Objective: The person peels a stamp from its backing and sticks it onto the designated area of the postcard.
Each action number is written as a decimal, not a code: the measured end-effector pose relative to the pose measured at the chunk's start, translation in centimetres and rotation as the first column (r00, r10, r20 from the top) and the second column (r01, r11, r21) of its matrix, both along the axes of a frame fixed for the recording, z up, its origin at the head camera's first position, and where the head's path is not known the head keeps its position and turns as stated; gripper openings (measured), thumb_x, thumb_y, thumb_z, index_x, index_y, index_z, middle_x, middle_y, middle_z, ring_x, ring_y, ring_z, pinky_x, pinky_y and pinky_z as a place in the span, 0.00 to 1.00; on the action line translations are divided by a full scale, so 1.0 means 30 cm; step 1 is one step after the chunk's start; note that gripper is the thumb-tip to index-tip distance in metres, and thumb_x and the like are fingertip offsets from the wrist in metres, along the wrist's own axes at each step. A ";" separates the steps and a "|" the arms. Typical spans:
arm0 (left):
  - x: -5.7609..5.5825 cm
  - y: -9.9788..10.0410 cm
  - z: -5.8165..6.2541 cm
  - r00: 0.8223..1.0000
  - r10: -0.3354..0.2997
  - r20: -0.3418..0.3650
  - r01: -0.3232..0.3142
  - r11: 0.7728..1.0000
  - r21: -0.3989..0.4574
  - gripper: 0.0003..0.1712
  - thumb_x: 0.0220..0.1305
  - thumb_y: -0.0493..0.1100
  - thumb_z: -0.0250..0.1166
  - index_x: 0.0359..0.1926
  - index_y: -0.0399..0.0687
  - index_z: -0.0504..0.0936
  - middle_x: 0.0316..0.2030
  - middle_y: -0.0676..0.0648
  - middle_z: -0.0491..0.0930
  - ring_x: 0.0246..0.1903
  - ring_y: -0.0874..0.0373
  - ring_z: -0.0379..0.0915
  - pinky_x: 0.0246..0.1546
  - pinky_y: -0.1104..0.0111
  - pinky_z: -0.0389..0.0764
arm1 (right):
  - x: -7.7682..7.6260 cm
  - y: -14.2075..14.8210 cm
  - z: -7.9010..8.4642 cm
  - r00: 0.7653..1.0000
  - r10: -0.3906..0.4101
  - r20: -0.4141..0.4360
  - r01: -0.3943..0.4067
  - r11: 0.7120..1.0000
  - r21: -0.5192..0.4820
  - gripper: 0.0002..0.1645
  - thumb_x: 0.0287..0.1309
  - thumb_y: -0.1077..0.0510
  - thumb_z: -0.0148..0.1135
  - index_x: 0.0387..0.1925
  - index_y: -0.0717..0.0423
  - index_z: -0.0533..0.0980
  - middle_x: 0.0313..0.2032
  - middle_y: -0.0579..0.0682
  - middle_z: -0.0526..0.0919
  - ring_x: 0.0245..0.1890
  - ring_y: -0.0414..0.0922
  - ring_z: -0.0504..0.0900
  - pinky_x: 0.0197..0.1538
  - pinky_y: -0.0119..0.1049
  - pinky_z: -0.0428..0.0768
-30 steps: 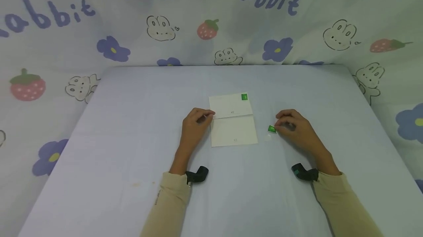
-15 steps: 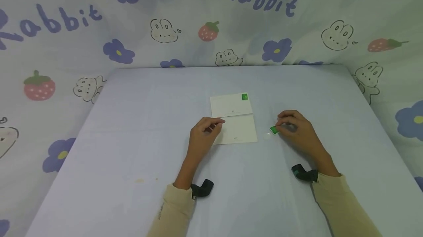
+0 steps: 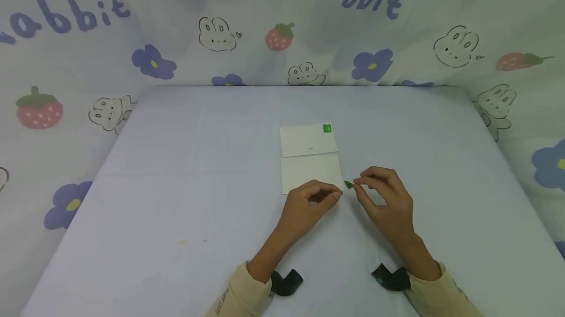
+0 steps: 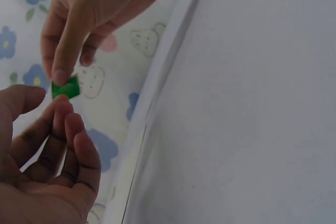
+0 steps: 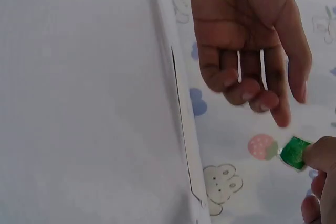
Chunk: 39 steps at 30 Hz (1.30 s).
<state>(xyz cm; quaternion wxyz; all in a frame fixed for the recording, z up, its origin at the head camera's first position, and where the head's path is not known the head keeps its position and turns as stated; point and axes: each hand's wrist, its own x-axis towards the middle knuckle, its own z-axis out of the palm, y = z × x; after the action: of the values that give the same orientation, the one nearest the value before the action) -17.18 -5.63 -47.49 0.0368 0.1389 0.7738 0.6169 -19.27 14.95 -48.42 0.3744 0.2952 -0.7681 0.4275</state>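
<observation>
A small green stamp (image 3: 348,184) with a pale edge is pinched between the thumb and index finger of my right hand (image 3: 386,201), beside the lower white card's right corner. My left hand (image 3: 306,204) hovers over that card's front edge. Its fingers are loosely curved, with the thumb apart from them in the left wrist view, and its index fingertip comes close to the stamp (image 4: 69,88). The lower card (image 3: 306,172) is partly covered by the left hand. Above it lies another white card (image 3: 302,139) bearing a similar green stamp (image 3: 327,128) in its top right corner.
A white cloth covers the table (image 3: 198,170). Behind it hangs a curtain (image 3: 251,57) printed with rabbits, strawberries and purple flowers. Black wrist cameras sit on the left (image 3: 287,282) and right (image 3: 392,277) wrists.
My left hand has moved right and toward me, from the cards' left edge to the lower right corner. The right hand has brought the stamp left to meet it.
</observation>
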 end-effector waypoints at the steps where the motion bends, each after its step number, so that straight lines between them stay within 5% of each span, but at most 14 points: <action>1: 0.003 0.007 0.002 1.000 -0.010 0.006 0.010 1.000 0.011 0.11 0.69 0.53 0.66 0.46 0.58 0.88 0.40 0.61 0.83 0.40 0.64 0.79 0.43 0.66 0.81 | 0.004 -0.012 0.008 0.999 -0.005 -0.048 0.005 1.000 0.000 0.07 0.58 0.65 0.70 0.30 0.68 0.83 0.36 0.65 0.80 0.36 0.54 0.79 0.45 0.22 0.74; 7: 0.005 0.023 0.001 0.999 -0.001 0.040 -0.001 0.999 0.033 0.13 0.69 0.55 0.65 0.46 0.57 0.88 0.40 0.61 0.83 0.41 0.64 0.79 0.44 0.66 0.80 | 0.013 -0.053 0.031 0.984 0.016 -0.175 -0.009 0.999 0.045 0.13 0.66 0.61 0.65 0.29 0.68 0.83 0.34 0.64 0.80 0.31 0.53 0.79 0.37 0.27 0.76; 15: -0.009 0.010 -0.013 0.997 0.054 0.060 -0.055 0.998 0.022 0.13 0.68 0.55 0.67 0.45 0.54 0.88 0.38 0.59 0.83 0.39 0.63 0.79 0.41 0.67 0.80 | 0.011 -0.067 0.001 0.987 0.104 -0.122 -0.085 0.985 0.151 0.14 0.69 0.58 0.63 0.34 0.67 0.84 0.38 0.61 0.81 0.35 0.51 0.79 0.37 0.31 0.76; 21: -0.021 0.004 -0.029 0.995 0.045 0.085 -0.051 0.996 0.072 0.13 0.68 0.51 0.67 0.45 0.50 0.88 0.38 0.57 0.84 0.40 0.62 0.81 0.44 0.66 0.81 | 0.016 -0.059 -0.007 0.989 0.144 -0.028 -0.137 0.976 0.168 0.13 0.69 0.57 0.63 0.39 0.67 0.82 0.43 0.59 0.81 0.42 0.52 0.81 0.50 0.28 0.77; 27: -0.019 0.008 -0.028 0.998 0.062 0.001 -0.062 0.998 -0.023 0.09 0.68 0.50 0.68 0.42 0.52 0.88 0.36 0.60 0.83 0.37 0.64 0.78 0.41 0.68 0.81 | 0.022 -0.049 -0.014 0.994 0.101 0.047 -0.107 0.984 0.142 0.15 0.70 0.55 0.62 0.43 0.67 0.79 0.44 0.56 0.82 0.43 0.50 0.81 0.49 0.29 0.78; 35: -0.022 0.012 -0.034 0.982 0.097 -0.161 -0.105 0.994 -0.041 0.05 0.65 0.41 0.70 0.40 0.47 0.87 0.35 0.56 0.82 0.35 0.64 0.78 0.36 0.70 0.82 | 0.012 -0.031 -0.027 0.992 0.084 0.091 -0.092 0.992 0.089 0.14 0.70 0.54 0.61 0.38 0.63 0.83 0.42 0.55 0.82 0.43 0.50 0.81 0.54 0.25 0.75; 39: -0.026 0.010 -0.033 0.972 0.117 -0.206 -0.129 0.991 -0.043 0.04 0.64 0.39 0.71 0.40 0.46 0.87 0.34 0.56 0.81 0.34 0.65 0.78 0.35 0.70 0.81 | -0.006 -0.003 -0.030 0.995 0.058 0.086 -0.063 0.997 0.052 0.07 0.62 0.62 0.68 0.38 0.64 0.84 0.42 0.56 0.83 0.42 0.51 0.82 0.53 0.25 0.76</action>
<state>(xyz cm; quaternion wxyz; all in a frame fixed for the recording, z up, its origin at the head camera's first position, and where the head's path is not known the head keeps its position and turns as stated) -17.95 -5.33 -48.48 -0.0767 0.1517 0.7977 0.5786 -19.45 14.85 -49.32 0.3204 0.3103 -0.7852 0.4295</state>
